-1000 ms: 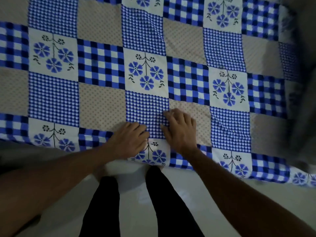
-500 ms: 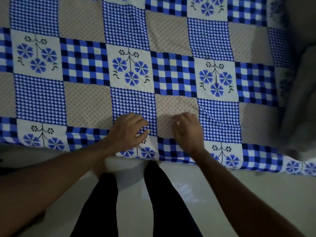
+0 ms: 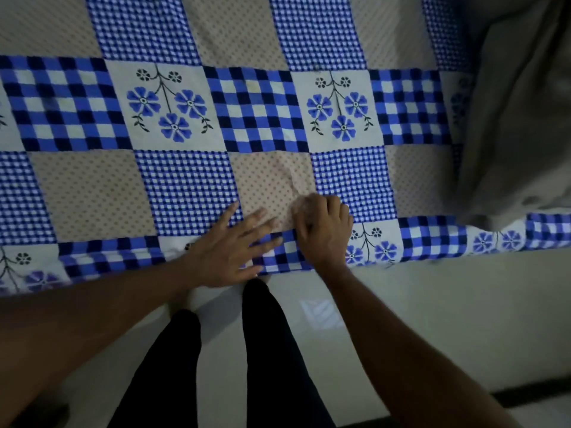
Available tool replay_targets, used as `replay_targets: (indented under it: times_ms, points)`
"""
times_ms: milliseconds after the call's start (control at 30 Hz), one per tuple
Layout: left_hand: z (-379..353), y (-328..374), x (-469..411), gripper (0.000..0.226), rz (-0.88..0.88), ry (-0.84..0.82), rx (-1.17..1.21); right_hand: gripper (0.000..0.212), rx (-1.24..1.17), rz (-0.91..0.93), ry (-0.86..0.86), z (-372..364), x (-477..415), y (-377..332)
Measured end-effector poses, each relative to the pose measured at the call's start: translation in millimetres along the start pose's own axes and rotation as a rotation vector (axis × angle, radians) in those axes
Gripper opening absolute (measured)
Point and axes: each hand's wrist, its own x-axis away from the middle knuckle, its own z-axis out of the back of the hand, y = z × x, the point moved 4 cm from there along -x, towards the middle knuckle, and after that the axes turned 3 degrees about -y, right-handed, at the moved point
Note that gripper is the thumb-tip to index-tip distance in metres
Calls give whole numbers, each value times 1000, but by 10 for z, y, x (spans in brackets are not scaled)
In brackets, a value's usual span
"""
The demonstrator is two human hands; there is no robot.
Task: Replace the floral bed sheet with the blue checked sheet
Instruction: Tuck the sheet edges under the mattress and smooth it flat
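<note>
The blue checked sheet [image 3: 265, 112], a patchwork of blue check, dotted beige and blue flower squares, lies spread over the bed, its near edge hanging toward the floor. My left hand [image 3: 228, 248] lies flat on it near that edge, fingers straight and spread, pointing right. Just beside it, my right hand [image 3: 324, 233] has its fingers curled into the fabric of a dotted beige square. A small crease runs up from its knuckles. No floral sheet can be told apart in this view.
A rumpled grey cloth [image 3: 519, 118] lies on the right end of the bed, over the sheet's corner. Pale floor [image 3: 432, 304] runs along the near side. My legs in black trousers [image 3: 265, 350] stand against the bed's edge.
Both hands have shifted right along the near edge. My left hand has gone from loosely bent to flat and spread. My right hand has curled tighter, and a crease has formed above it.
</note>
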Motion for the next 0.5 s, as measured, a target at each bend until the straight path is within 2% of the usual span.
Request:
replay_targets:
  times_ms: [133, 267, 400, 500]
  points:
    - [-109, 305, 290, 60, -121, -50, -36, 26, -79, -93, -31, -2, 695, 205]
    - [-66, 476, 404, 53, -162, -68, 33, 19, -131, -121, -11, 75, 867, 293]
    - [258, 232, 130, 39, -44, 173, 234, 18, -132, -23, 116, 256, 342, 226]
    - [521, -358, -344, 42, 168, 240, 279, 35, -128, 88, 112, 300, -348, 109]
